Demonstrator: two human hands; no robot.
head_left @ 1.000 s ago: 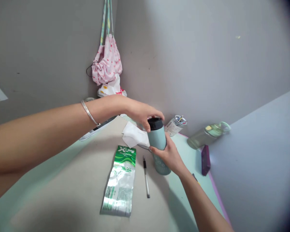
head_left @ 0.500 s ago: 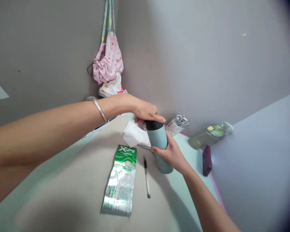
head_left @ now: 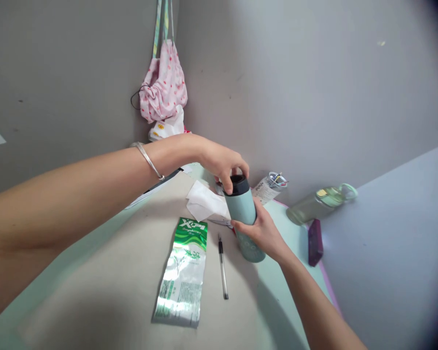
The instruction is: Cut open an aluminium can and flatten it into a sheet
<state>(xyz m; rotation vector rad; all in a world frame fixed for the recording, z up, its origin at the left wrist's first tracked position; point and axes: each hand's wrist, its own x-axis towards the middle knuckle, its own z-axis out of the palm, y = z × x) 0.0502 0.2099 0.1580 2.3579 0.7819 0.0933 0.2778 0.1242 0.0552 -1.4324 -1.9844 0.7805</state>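
A light teal insulated bottle point(head_left: 243, 209) stands on the table, leaning slightly in view. My right hand point(head_left: 264, 231) is closed around its body from the right, thumb across the front. From above, my left hand point(head_left: 228, 163) grips the bottle's black lid point(head_left: 239, 185), thumb at the near side and fingers curled at the far side. A silver bangle point(head_left: 148, 159) circles my left wrist. To the left of the bottle lie a black-capped pen point(head_left: 223, 270) and a green and silver packet point(head_left: 182, 272). A crumpled white tissue point(head_left: 204, 201) is behind them.
Along the wall at right are a clear cup of pens point(head_left: 270, 188), a green translucent bottle point(head_left: 314, 204) and a dark purple box point(head_left: 315, 243). A pink dotted cloth bag point(head_left: 164, 87) hangs in the corner above a tissue pack point(head_left: 166, 129).
My left hand has gone from lying flat over the bottle's top to gripping the black lid with curled fingers. My right hand keeps its hold on the body.
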